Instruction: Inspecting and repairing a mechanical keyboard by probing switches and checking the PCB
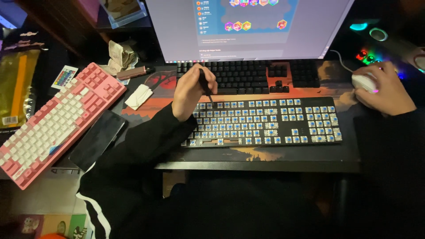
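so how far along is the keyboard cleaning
Done: the bare keyboard has all keycaps off, blue switches exposed. In hand: the left hand holds a dark tool over its upper left rows; the right hand rests on the white mouse. Left: no keycaps are back on.

The monitor (250, 26) is cut off by the top edge, and its on-screen text is too small to tell. The right hand (385, 88) covers most of the white mouse (364, 81). The left hand (190, 90) hides the upper part of a thin dark tool (207, 92). The pink keyboard (53, 124) runs off the left edge. The lower area is too dark to tell.
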